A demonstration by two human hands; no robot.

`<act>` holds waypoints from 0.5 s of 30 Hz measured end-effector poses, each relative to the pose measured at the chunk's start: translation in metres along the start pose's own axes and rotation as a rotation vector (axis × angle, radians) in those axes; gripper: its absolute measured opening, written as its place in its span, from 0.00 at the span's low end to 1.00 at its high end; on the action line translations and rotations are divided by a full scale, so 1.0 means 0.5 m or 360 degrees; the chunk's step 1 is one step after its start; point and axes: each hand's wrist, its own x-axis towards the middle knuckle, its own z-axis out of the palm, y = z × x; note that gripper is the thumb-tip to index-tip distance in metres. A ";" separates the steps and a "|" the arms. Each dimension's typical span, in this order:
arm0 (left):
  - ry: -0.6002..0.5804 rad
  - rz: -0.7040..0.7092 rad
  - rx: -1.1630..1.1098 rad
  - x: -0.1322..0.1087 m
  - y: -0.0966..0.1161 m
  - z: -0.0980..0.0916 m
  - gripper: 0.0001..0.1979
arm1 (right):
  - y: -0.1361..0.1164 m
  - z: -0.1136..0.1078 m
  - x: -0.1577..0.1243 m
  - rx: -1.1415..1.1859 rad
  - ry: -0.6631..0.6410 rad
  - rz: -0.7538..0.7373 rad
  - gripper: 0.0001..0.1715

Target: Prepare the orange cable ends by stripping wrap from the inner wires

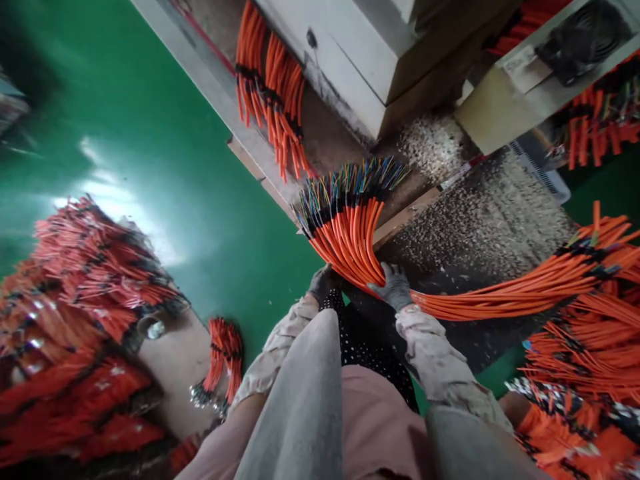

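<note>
Both of my gloved hands grip one thick bundle of orange cables (350, 230) at its bend. My left hand (324, 283) is closed round the bundle from the left. My right hand (395, 285) is closed on it from the right. The bundle's upper end fans out into stripped, multicoloured wire tips (350, 183) with black sleeves. Its other half runs right as a long orange tail (505, 293) over the gritty bench surface (480, 227).
More orange cables hang over the bench's edge (270, 93) beside a white machine housing (360, 53). Heaps of cable bundles lie at the left (85, 300) and right (590, 347). A small bundle (225, 350) lies on a box. The floor (165, 167) is green.
</note>
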 end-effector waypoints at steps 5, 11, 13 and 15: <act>0.0006 0.0043 -0.0031 0.044 0.042 -0.023 0.31 | -0.043 0.021 0.027 -0.0157 -0.0094 0.0143 0.47; 0.0093 0.0277 -0.0239 0.071 0.055 -0.002 0.29 | -0.001 0.046 0.013 -0.0105 0.0044 0.0132 0.42; 0.0148 0.0371 -0.0311 0.092 0.078 0.006 0.29 | 0.004 0.059 0.012 -0.0078 0.0140 0.0125 0.41; 0.0235 0.0472 -0.0254 0.113 0.103 0.012 0.28 | 0.008 0.068 0.012 -0.0061 0.0213 0.0123 0.41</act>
